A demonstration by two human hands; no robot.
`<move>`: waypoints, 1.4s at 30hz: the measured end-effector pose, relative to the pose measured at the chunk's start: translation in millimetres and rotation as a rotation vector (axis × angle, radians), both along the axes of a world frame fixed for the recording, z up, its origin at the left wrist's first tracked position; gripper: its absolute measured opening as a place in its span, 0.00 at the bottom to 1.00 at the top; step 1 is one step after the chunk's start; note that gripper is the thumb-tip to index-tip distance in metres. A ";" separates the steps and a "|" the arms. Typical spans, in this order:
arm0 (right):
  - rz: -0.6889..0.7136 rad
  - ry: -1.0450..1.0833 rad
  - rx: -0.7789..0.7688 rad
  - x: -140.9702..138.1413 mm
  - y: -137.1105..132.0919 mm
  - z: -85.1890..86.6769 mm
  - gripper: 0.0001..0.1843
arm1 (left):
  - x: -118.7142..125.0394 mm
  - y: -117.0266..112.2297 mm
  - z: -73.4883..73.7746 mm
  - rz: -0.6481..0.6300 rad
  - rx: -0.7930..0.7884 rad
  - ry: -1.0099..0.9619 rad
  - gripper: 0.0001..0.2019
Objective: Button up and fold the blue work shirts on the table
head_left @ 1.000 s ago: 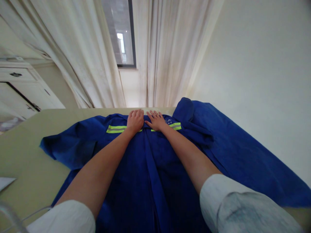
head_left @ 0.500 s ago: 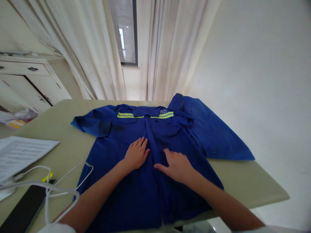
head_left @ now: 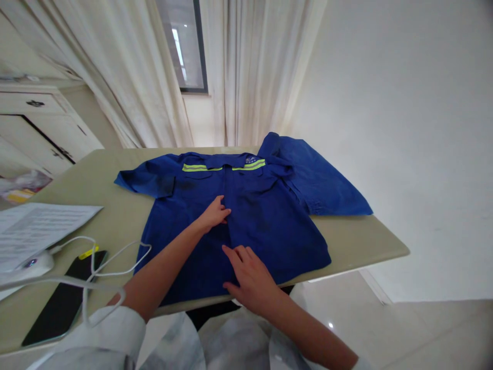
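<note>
A dark blue work jacket (head_left: 262, 221) lies spread front up on the table, its collar at the far end and yellow-green reflective strips across the chest. My left hand (head_left: 215, 213) rests on the jacket's front near the centre placket, index finger stretched out and thumb apart from it; some fingers are partly hidden. Close to the bottom hem, my right hand (head_left: 252, 280) lies over the front opening with thumb and fingers apart. The left sleeve in view is folded back on itself. A second blue garment (head_left: 327, 180) lies at the right, partly under the jacket's other sleeve.
On the left of the pale table (head_left: 346, 239) are printed papers (head_left: 50, 221), a black phone (head_left: 61, 303), a white cable (head_left: 115, 275) and a white device (head_left: 38, 264). Curtains (head_left: 254, 67) and a wall (head_left: 404, 128) stand behind. A cabinet (head_left: 42, 123) is at far left.
My right hand has moved down the front towards the hem. My left hand has drawn its fingers in at the placket. The placket lies flatter, and the view has shifted.
</note>
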State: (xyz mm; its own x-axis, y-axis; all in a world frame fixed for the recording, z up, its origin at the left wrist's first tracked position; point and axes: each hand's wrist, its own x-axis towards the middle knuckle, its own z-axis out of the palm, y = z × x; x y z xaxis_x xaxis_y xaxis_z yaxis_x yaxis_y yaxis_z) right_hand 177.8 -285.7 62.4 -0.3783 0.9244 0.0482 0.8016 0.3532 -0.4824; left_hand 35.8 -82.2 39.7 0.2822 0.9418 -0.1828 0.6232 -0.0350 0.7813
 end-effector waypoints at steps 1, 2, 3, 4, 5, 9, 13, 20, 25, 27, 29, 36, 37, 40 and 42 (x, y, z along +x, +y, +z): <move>-0.034 0.001 0.023 2.7 -6.1 -3.2 0.46 | -2.7 -1.4 0.1 0.001 -0.019 -0.010 0.34; -0.052 0.010 0.039 6.5 -12.1 -6.6 0.46 | -5.7 -4.5 -0.4 0.008 -0.005 -0.001 0.34; -0.056 0.023 0.051 10.8 -17.9 -10.4 0.45 | -8.6 -9.3 -1.3 0.014 0.057 0.029 0.35; -0.046 0.037 0.064 15.0 -23.2 -14.4 0.42 | -11.0 -15.6 -2.9 0.016 0.163 0.074 0.36; -0.025 0.050 0.076 18.7 -27.9 -18.7 0.39 | -12.6 -22.7 -5.2 0.001 0.296 0.135 0.36; 0.048 0.133 0.142 26.3 -37.8 -32.6 0.23 | -13.6 -49.4 -16.9 -0.219 0.649 0.400 0.26; 0.038 0.258 0.195 30.0 -38.1 -38.8 0.18 | -19.1 -71.4 -10.8 -0.242 0.661 0.411 0.25; -0.390 0.663 0.108 39.8 -32.2 -54.6 0.12 | -39.6 -165.7 14.2 -0.398 0.709 0.149 0.10; -0.514 0.831 0.005 40.7 -21.3 -53.8 0.12 | -38.0 -197.7 -8.8 -0.479 0.722 0.230 0.13; -0.507 0.894 0.002 42.3 -20.3 -51.4 0.13 | -38.1 -196.1 -13.8 -0.459 0.745 0.211 0.11; -0.472 0.897 0.022 46.1 -22.6 -48.2 0.09 | -39.6 -192.8 -14.2 -0.444 0.760 0.190 0.13; -0.089 0.420 0.095 64.0 -42.5 -36.4 0.21 | -36.0 -198.9 -7.6 -0.448 0.823 0.249 0.10; -0.054 0.364 0.115 65.3 -44.4 -36.2 0.22 | -34.3 -200.7 -7.4 -0.449 0.839 0.263 0.10; -0.035 0.299 0.185 67.6 -47.9 -37.8 0.12 | -33.0 -202.4 -5.7 -0.517 0.893 0.284 0.09; -0.064 0.323 0.217 68.4 -49.2 -38.9 0.10 | -35.9 -200.2 -3.3 -0.608 0.925 0.265 0.09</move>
State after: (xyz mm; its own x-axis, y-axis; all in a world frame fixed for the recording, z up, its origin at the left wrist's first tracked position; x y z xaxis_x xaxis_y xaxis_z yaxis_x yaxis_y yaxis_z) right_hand 246.2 -335.0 23.5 -0.2537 0.9007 0.3526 0.6444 0.4292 -0.6329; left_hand -0.1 -282.4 36.4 0.7943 0.4669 0.3888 0.4476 -0.8824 0.1453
